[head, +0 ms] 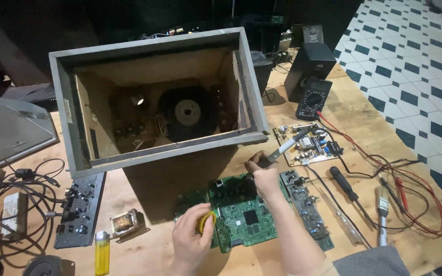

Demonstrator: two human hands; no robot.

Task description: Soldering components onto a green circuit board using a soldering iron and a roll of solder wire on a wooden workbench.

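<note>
1. We have the green circuit board (241, 217) lying flat on the wooden workbench (359, 117), in front of the open speaker cabinet (157, 99) that lies on its side; the cabinet is already emptied of its rear panel, with only the driver magnet and some wiring showing inside.
2. Our right hand (263, 174) is closed around the handle of a soldering iron (285, 148); the handle runs up and away from the board, and the hand rests at the board's far edge.
3. Our left hand (193, 237) pinches a small yellow roll (205, 221), probably solder or tape, between thumb and curled fingers, touching the board's near left corner.
4. We judge the work to be mid-way: other boards are out on the bench, but no joint looks finished.
5. Lying near and untouched: a multimeter (313, 97) with red and black leads, a screwdriver (345, 184), a small brush (382, 214), a transformer (125, 222), a yellow lighter (102, 253).
6. We cannot make out the iron's tip, which our fist hides, nor exactly which component it meets.
</note>
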